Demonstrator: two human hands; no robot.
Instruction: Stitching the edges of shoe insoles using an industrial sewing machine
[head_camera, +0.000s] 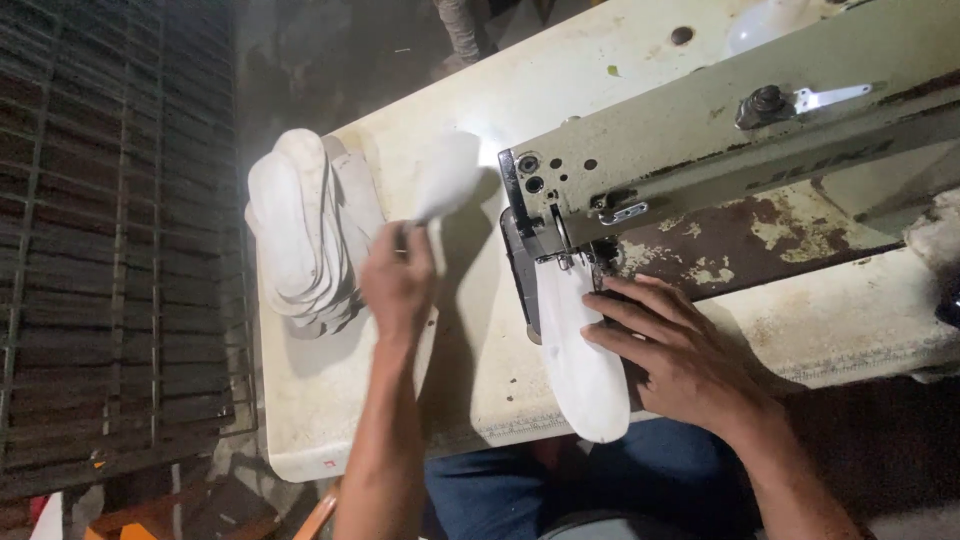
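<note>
Worn cream counter (330, 420): left hand (398, 280) pinches white sole piece (445, 175) angled up-right, stack (300, 235) just left; right hand (680, 350) flat, open, pressing piece (580, 360) under sewing machine (700, 140).

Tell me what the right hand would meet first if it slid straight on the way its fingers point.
Probably the presser foot of the sewing machine; the right hand lies flat on the white piece, fingers pointing at it.

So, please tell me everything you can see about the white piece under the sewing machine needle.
The white piece is a flat, long, sole-shaped cut, apparently of fabric or foam. It lies on the table, one end under the machine head near the needle, the rounded end at the table's front edge. The right hand presses flat on its right side. The left hand, apart from it, holds another white piece.
</note>
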